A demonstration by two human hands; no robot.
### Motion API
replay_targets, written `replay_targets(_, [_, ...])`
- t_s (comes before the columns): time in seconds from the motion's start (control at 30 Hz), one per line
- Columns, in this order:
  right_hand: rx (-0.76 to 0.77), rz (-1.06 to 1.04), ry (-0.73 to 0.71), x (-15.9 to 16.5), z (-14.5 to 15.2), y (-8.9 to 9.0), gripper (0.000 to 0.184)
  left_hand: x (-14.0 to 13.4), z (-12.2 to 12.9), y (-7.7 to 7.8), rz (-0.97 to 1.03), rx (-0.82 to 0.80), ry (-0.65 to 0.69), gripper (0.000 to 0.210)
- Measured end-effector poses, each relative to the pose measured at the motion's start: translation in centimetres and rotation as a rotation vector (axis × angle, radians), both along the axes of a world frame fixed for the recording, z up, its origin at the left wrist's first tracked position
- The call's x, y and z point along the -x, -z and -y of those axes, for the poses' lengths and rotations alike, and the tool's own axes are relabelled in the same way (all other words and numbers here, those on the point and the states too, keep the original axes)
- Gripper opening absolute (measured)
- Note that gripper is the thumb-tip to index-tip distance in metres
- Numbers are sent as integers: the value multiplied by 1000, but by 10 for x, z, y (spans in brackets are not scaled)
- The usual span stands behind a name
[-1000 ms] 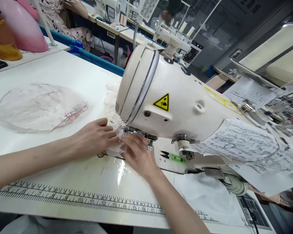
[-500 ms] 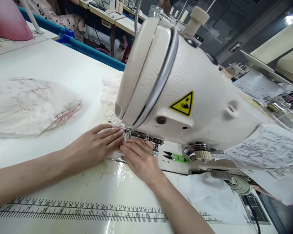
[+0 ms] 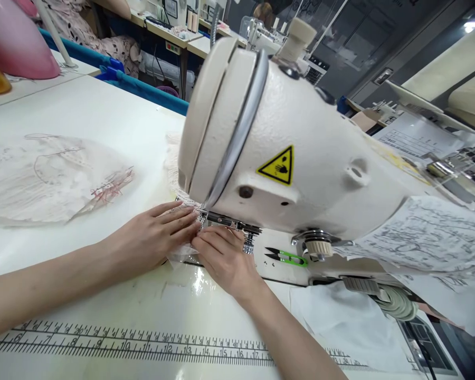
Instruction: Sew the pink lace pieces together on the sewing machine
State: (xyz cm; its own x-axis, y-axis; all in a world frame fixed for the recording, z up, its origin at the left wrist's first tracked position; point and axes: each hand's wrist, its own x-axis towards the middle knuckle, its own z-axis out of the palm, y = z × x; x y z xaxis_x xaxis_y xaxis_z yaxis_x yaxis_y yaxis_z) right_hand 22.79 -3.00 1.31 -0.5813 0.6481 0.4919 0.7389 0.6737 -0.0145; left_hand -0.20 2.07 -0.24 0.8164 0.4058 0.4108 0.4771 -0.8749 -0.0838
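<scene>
Both hands are at the needle area of a cream sewing machine [image 3: 316, 137]. My left hand [image 3: 154, 235] lies flat with its fingers stretched out over pale lace fabric [image 3: 173, 158], just left of the needle. Close beside it, my right hand [image 3: 227, 261] has its fingers bent and pressed together at the near edge of the fabric. Its thumb is mostly hidden. The machine head and my fingers cover much of the fabric, which runs back behind the head.
Green thread snips [image 3: 288, 257] lie on the machine bed, right of my right hand. A gathered pale fabric piece [image 3: 55, 179] with loose reddish threads lies at left. A printed ruler scale [image 3: 142, 345] crosses the front of the table. White cloth [image 3: 340, 322] rests at right.
The camera view has shifted slightly, so the machine head appears further left and a little lower. Both hands stay at nearly the same place on the fabric.
</scene>
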Motion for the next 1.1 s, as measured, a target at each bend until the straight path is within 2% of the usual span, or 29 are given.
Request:
replay_targets(0.1, [28,24,8,-3,-1,2,22,0,0,-1,28,-9,14,54])
replay_targets(0.2, [-11,25,23,-5,0,1,17,-1,1,-4,71,15,22,52])
replay_targets(0.3, [-49,12,60,-7,2,-2,15,-3,4,-11,20,43,2,49])
replay_targets(0.47, [-20,-27,132,-7,5,-5,22,-4,7,-20,-52,49,-29,45])
replay_targets(0.63, [-41,69,213,-7,7,-5,22,-9,4,-10,21,4,-35,45])
replay_targets(0.73, [-23,59,234,-7,6,-6,23,-12,4,-5,62,-25,-49,44])
replay_targets(0.87, [-33,-9,130,-8,1,-8,22,-8,4,-7,79,-46,-11,44])
replay_targets(0.97, [-83,33,12,-6,-2,-8,18,-1,-1,-13,10,32,41,46])
replay_targets(1.1, [-162,79,27,2,-2,-6,21,9,-12,-19,-65,166,109,49])
